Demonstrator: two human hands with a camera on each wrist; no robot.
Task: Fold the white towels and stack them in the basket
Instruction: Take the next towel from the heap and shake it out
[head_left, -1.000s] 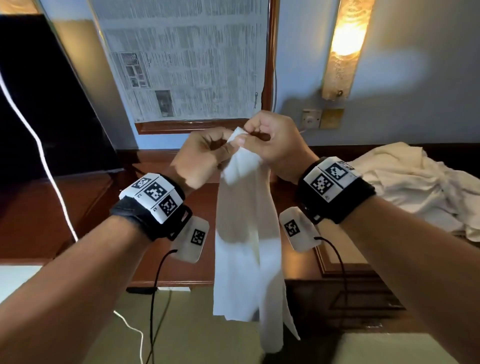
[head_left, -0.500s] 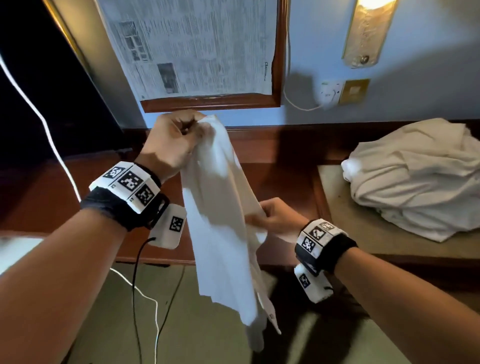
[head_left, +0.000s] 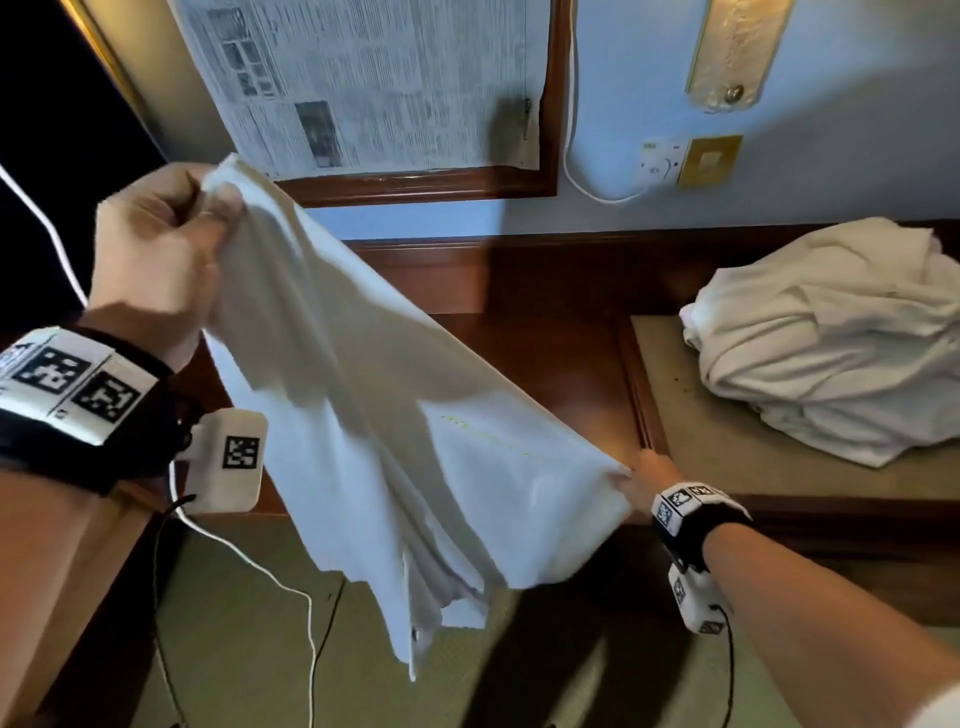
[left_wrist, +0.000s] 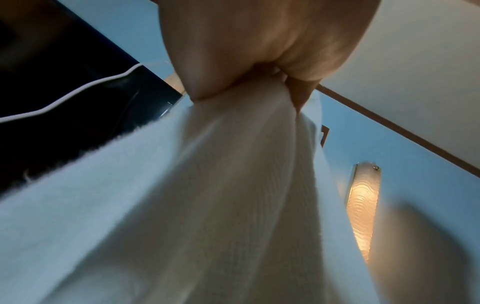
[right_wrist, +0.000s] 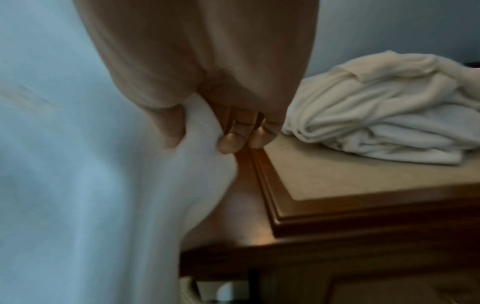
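The towel hangs in the air between both hands, its stretched edge running on a slant from high at the left down to low at the right. The left hand is raised and clenched round one bunched corner; the right hand sits lower, further out and just beside the raised edge of the desk, fingers and thumb pinching the other end. The slack cloth droops below that line towards the floor. Levelling the edge probably means lifting the right hand. A pile of unfolded towels lies on the desk, to the right of the right hand. Behind are a blue wall, a framed newspaper and a wall lamp; no basket shows
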